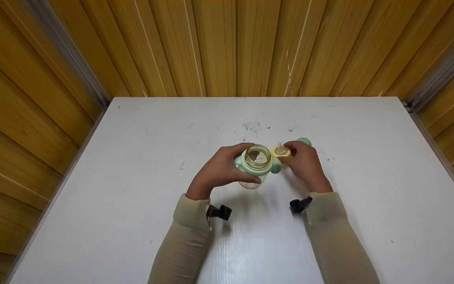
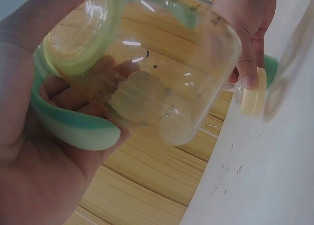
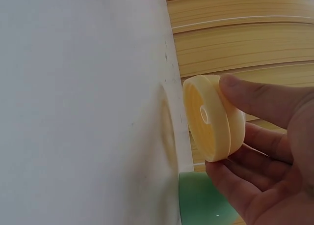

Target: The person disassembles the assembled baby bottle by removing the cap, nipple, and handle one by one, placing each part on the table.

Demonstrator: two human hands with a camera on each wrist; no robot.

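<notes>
My left hand (image 1: 222, 167) grips a clear baby bottle (image 2: 171, 72) round its upper part, thumb on the near side. The bottle's mouth is uncovered and faces up toward the head camera. A pale green collar with curved handles (image 2: 88, 131) sits below the neck. Close to the bottle's right, my right hand (image 1: 306, 163) pinches a yellow screw ring (image 3: 223, 119) by its edge, between thumb and fingers. A clear nipple (image 1: 280, 147) sticks up from that ring. In the right wrist view the ring's hollow underside shows.
A green cup-shaped cap (image 3: 203, 198) stands on the white table (image 1: 132, 189) just beyond my right hand, partly hidden by it. Yellow wood-look panels (image 1: 215, 47) rise behind the table's far edge. A small black camera (image 1: 221, 212) is strapped at each wrist.
</notes>
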